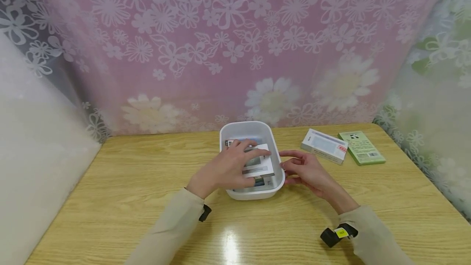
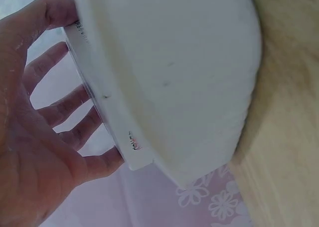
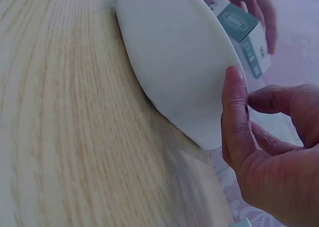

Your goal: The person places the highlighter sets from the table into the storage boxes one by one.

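Observation:
In the head view, a white bin (image 1: 247, 126) stands on the wooden table. Inside its rim my left hand (image 1: 229, 169) holds a white box (image 1: 263, 170) from above, fingers spread over it. The left wrist view shows this hand (image 2: 47, 132) with fingertips along the box (image 2: 122, 149), beside the bin wall (image 2: 194, 82). My right hand (image 1: 308, 171) is at the bin's right side; in the right wrist view the hand (image 3: 279, 152) pinches the bin's rim (image 3: 174, 57). There, the held box (image 3: 251, 35) shows green-and-white sides.
Under the held box, a dark item (image 1: 259, 181) and a box with a red-and-dark edge (image 1: 229, 142) lie in the bin. Right of it, a white box (image 1: 324, 146) lies beside a green box (image 1: 362, 148). A floral curtain (image 1: 206, 72) hangs behind the table.

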{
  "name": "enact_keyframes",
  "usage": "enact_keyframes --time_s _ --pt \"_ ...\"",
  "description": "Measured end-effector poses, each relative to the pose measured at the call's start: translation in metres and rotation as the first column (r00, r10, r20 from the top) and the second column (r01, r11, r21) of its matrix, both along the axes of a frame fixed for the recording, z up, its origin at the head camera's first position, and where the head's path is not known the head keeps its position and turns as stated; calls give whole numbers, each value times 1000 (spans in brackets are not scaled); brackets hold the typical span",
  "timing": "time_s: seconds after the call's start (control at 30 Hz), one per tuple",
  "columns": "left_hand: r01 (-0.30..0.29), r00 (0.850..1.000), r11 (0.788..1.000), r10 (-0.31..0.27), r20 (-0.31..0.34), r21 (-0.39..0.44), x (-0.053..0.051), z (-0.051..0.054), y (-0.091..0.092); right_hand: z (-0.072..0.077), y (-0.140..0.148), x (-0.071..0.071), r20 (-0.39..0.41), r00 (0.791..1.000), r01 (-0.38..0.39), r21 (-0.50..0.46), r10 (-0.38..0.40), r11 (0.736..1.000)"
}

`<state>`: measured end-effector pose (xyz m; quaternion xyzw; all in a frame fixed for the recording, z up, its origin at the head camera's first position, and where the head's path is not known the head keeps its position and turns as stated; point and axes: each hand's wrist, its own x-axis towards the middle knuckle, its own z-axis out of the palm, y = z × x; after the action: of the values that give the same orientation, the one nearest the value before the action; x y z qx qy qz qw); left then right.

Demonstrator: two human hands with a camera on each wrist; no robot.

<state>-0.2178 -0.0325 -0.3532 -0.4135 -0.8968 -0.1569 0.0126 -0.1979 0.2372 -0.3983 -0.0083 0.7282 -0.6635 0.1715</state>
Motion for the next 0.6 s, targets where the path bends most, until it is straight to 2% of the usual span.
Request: enact_keyframes --time_s 0.27,0.6 --pt "-21 998 997 25 61 -68 -3 -16 5 0 0 0 11 1000 7 8 -7 1000" --pt "-48 991 993 61 117 -109 -7 -24 8 -1 -1 -2 13 1000 -2 -7 2 1000"
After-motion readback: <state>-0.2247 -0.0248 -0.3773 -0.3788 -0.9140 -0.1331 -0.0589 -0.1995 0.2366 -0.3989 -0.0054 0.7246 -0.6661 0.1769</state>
